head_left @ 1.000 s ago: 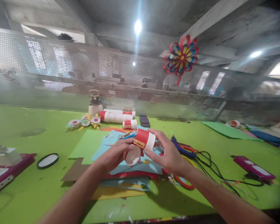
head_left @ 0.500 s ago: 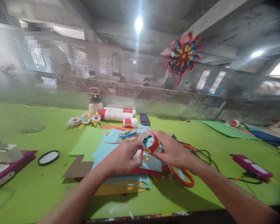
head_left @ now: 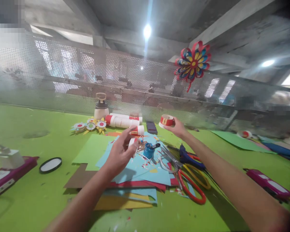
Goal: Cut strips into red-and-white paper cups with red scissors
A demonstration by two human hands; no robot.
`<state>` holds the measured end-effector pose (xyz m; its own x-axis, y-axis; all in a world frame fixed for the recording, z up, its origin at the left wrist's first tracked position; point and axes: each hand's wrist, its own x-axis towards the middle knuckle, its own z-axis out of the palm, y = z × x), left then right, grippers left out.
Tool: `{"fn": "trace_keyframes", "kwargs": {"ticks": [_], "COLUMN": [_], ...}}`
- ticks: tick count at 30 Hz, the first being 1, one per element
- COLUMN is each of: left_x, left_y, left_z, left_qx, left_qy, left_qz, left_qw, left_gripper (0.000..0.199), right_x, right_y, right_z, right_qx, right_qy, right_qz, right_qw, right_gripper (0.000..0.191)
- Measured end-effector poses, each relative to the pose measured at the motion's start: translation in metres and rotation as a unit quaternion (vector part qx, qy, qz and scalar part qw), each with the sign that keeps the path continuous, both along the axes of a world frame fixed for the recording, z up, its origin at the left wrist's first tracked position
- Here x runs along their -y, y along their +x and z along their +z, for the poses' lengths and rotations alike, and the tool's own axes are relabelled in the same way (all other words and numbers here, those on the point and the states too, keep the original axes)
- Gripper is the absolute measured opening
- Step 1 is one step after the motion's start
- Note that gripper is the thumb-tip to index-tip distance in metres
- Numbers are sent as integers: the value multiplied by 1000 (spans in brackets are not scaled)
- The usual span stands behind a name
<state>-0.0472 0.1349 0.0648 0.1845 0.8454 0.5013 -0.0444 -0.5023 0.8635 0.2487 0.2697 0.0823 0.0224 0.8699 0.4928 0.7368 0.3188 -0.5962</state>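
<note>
Green worktop [head_left: 50,196], strewn with coloured paper [head_left: 128,175]. I record the left hand [head_left: 120,149], fingers curled round a small cup piece [head_left: 132,142]; the right hand [head_left: 178,128] pinches a red-banded cup section [head_left: 166,121] above it. Cutting appears done on these; stacked cups [head_left: 125,122] seem uncut.

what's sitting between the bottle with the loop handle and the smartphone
In the head view, red-and-white paper cups, nested in rows on their sides, lie between the loop-handled bottle and the smartphone.
</note>
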Motion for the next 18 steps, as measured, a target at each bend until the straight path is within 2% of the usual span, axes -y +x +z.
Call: {"fn": "trace_keyframes", "kwargs": {"ticks": [3,7,12,18], "left_x": [-3,-6,-3,0], "left_y": [0,1,1,0], "left_z": [-4,-8,-4,-3], "left_qx": [-12,-34,-77,-110], "left_qy": [0,9,17,39], "left_qz": [9,26,37,37], "left_qw": [1000,999,996,992], "left_gripper": [53,48,46,44], "right_x": [-46,-88,-123,-143], "right_y": [1,-7,-5,3], "right_z": [-31,-63,-74,-88], "right_qx": [5,20,43,48], "right_qy": [-18,-35,-46,-56], "right_qz": [-22,-27,-37,-54], "right_qw": [1000,999,997,996], "right_gripper": [36,32,33,34]}}
